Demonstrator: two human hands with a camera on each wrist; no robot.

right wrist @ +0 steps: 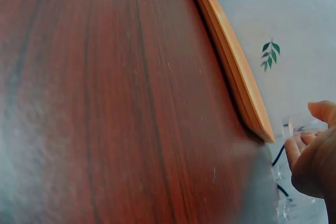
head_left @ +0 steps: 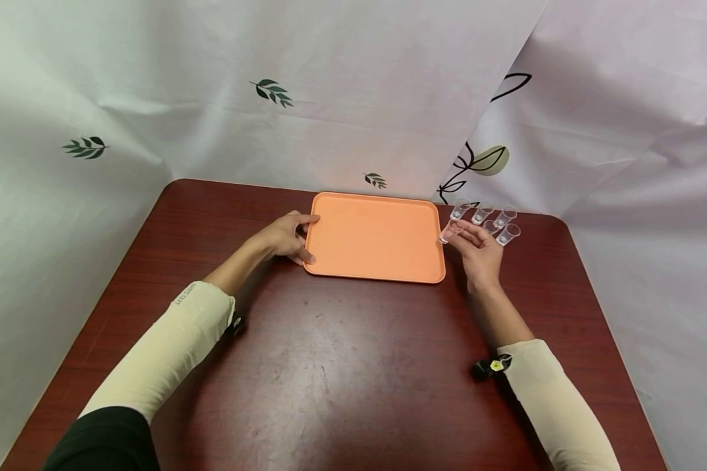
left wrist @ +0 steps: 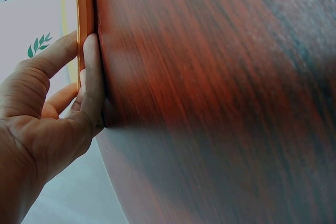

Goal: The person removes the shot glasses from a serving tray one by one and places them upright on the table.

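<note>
An orange rectangular tray (head_left: 377,237) lies flat near the table's back edge. My left hand (head_left: 284,235) grips its left rim, with the thumb at the near corner and a finger further back. In the left wrist view the left hand (left wrist: 50,114) shows its fingers about the tray's edge (left wrist: 84,14). At the tray's right rim my right hand (head_left: 480,255) pinches a small clear plastic cup (head_left: 450,230). The right wrist view has that cup (right wrist: 291,128) in the right hand (right wrist: 317,156), beside the tray's corner (right wrist: 257,124). Whether the cup touches the tray I cannot tell.
Several more clear cups (head_left: 505,217) stand in rows just behind and right of my right hand, at the table's back right. A white leaf-printed sheet (head_left: 330,98) hangs behind the dark red wooden table (head_left: 342,373).
</note>
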